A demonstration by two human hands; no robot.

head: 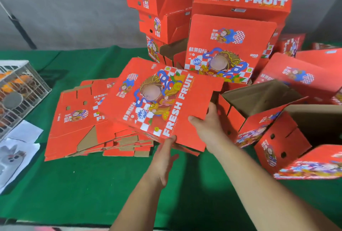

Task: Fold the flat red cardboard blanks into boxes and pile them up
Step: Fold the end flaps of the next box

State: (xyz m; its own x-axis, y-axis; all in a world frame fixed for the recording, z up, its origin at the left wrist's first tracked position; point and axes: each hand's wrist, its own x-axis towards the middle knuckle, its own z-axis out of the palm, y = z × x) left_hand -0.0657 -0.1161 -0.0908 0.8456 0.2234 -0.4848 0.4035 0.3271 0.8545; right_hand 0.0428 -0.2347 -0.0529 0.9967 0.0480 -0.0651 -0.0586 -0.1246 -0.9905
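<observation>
One flat blank (159,101) is held tilted above the stack of flat blanks (88,125) on the green bench (92,184). Its near edge is touched by the fingers of the left hand (162,164), which are almost straight. Its right edge is gripped by the right hand (207,125), thumb on top. Many blanks are left to fold. Behind and at the right, folded boxes (238,27) are already piled.

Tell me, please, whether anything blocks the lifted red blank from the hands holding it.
Nothing visible does. The right hand grips the lifted blank at its near right edge, and the left hand touches its near edge from below. The blank is tilted above the flat stack.
</observation>
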